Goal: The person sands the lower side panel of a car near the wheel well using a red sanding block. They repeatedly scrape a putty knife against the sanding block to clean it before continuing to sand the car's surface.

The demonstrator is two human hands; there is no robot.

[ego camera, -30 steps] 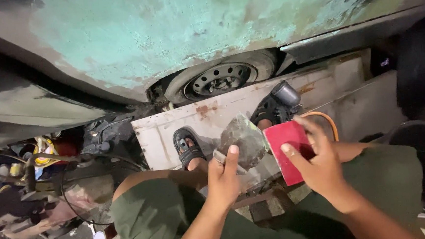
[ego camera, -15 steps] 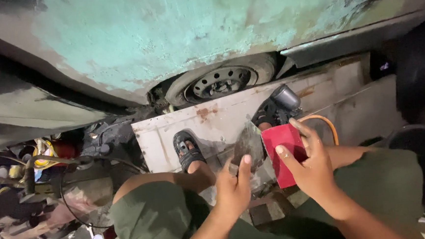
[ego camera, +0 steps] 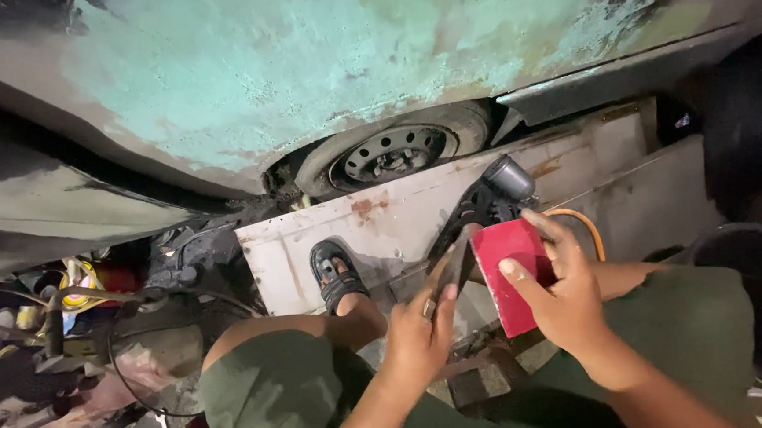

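Note:
My right hand [ego camera: 565,293] grips a red rectangular block [ego camera: 508,272], held upright over my right knee. My left hand [ego camera: 422,330] pinches a dark grey sheet [ego camera: 455,267] of abrasive paper, its edge pressed against the left side of the red block. Both hands are close together above my lap in green trousers. My left foot in a black sandal [ego camera: 336,276] rests against a rusty white metal panel [ego camera: 399,217]. Behind the block stands a spray gun [ego camera: 496,188] with a grey cup.
A car body with worn teal paint [ego camera: 301,60] fills the top, with a wheel [ego camera: 390,152] below it. An orange hose [ego camera: 586,226] loops by my right hand. Tools and cables [ego camera: 69,303] lie at the left. A dark round tub [ego camera: 757,306] stands at right.
My left hand has lifted the grey sheet up and right until it meets the red block. My right hand holds the block almost still.

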